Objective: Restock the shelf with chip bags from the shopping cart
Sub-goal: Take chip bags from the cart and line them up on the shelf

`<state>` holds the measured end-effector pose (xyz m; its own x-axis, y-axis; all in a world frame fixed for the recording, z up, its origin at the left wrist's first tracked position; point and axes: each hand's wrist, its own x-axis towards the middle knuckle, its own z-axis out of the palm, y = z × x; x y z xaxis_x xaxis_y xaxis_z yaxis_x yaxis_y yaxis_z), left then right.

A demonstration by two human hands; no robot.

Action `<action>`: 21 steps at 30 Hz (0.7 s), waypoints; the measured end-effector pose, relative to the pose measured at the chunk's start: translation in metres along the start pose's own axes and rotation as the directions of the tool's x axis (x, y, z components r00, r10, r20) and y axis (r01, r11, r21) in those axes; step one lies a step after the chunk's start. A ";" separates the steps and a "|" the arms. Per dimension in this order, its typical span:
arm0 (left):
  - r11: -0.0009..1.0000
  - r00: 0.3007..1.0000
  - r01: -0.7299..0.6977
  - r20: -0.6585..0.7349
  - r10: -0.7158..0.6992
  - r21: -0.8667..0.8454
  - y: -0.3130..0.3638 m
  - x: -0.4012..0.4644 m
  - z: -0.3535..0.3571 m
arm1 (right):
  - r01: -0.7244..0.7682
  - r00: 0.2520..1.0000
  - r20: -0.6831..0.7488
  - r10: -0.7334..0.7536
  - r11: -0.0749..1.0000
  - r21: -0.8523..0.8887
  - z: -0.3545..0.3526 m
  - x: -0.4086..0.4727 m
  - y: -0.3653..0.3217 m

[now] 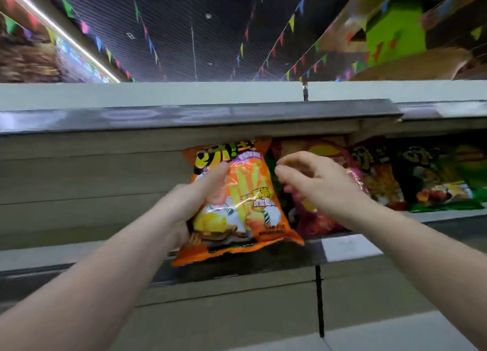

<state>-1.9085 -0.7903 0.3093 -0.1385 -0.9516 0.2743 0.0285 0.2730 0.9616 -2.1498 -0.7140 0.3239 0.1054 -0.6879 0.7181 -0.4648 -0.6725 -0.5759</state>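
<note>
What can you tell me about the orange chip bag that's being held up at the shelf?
The orange chip bag is a glossy, puffy plastic packet printed with pale snack sticks, a purple patch and large yellow-and-black lettering. It stands nearly upright, its bottom edge at the shelf lip. The left hand grips its left side, thumb across the front; the right hand hovers beside it.

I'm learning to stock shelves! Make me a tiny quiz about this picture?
1. True or false: the left hand grips the shiny orange plastic chip bag.
2. Which bag stands farthest right on the grey shelf? A) green foil chip bag B) blue bag C) white bag
3. Fill in: the right hand holds ____.

Key: 1 true. 2 A. 3 nothing; its fingers hang loosely curled in front of the pink-red chip bag.
</note>
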 end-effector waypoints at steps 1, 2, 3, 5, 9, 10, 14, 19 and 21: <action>0.999 0.997 0.021 -0.069 -0.019 0.040 0.015 -0.031 0.012 | -0.041 0.993 0.112 0.041 0.999 -0.001 0.012 0.000 -0.006; 0.989 0.989 0.090 -0.124 -0.075 0.115 0.016 -0.028 0.012 | -0.095 0.979 0.179 0.096 0.995 -0.015 0.023 0.001 -0.011; 0.984 0.976 0.157 -0.168 -0.140 0.089 0.022 -0.028 0.013 | -0.140 0.969 0.203 0.142 0.990 -0.026 0.033 0.003 -0.014; 0.988 0.969 0.146 -0.207 -0.134 0.045 0.027 -0.036 0.011 | -0.199 0.954 0.229 0.196 0.980 -0.008 0.049 0.011 -0.014; 0.992 0.970 0.125 -0.214 -0.119 0.014 0.030 -0.023 0.009 | -0.335 0.924 0.213 0.319 0.941 0.045 0.071 0.033 -0.003; 0.996 0.965 0.095 -0.245 -0.093 -0.003 0.028 -0.017 0.009 | -0.362 0.919 0.196 0.342 0.929 0.074 0.074 0.039 -0.001; 0.996 0.951 0.089 -0.298 -0.080 0.015 0.016 0.017 0.008 | -0.454 0.889 0.128 0.440 0.884 0.111 0.086 0.062 0.017; 0.940 0.967 0.080 -0.255 0.007 0.331 0.010 0.046 0.019 | -0.544 0.838 0.095 0.537 0.835 0.082 0.097 0.083 0.044; 0.904 0.984 0.052 -0.178 0.028 0.425 0.007 0.056 0.019 | -0.581 0.810 0.105 0.577 0.814 0.014 0.099 0.093 0.054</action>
<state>-1.9354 -0.8392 0.3310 0.0407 -0.9536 0.2983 -0.4023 0.2576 0.8785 -2.0776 -0.8416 0.3213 -0.0906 -0.9737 0.2089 -0.4269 -0.1516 -0.8915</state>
